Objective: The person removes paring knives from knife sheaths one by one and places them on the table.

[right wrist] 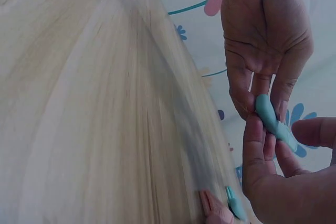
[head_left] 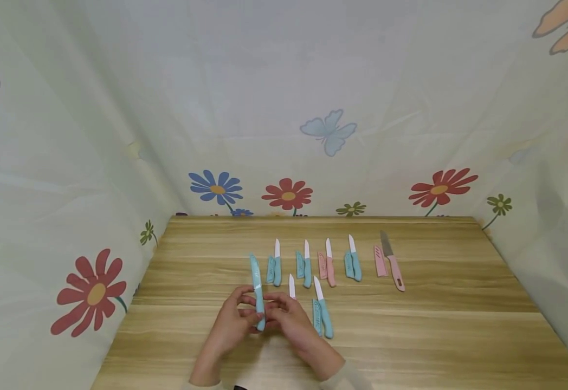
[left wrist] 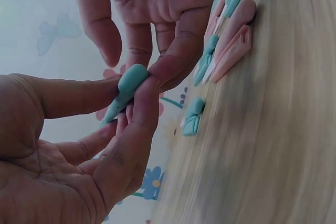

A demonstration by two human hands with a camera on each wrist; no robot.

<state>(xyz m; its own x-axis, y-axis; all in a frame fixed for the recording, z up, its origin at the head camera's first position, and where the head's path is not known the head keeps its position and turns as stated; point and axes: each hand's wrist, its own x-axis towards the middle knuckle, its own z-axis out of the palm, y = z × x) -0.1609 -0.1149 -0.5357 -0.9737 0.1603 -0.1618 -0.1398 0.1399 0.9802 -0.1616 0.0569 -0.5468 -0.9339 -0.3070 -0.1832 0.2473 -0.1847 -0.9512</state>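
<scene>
A teal knife (head_left: 258,303) with a teal cover over its blade stands held above the table, its covered end pointing away from me. My left hand (head_left: 232,322) pinches its handle between thumb and fingers; in the left wrist view the rounded handle end (left wrist: 133,77) shows between them. My right hand (head_left: 294,322) is on the other side, its fingertips touching the knife. In the right wrist view the right thumb (right wrist: 315,131) stays apart from the teal knife (right wrist: 270,116). Just beyond the right hand lies a knife with a white blade (head_left: 291,286), its handle mostly hidden.
On the wooden table (head_left: 440,346), several knives lie beside their covers. A teal knife (head_left: 326,319) is right of my right hand. Farther back are more teal ones, a pink knife (head_left: 330,271), and a larger pink-handled knife (head_left: 396,271) with a grey blade. Flower-printed cloth (head_left: 284,108) surrounds the table.
</scene>
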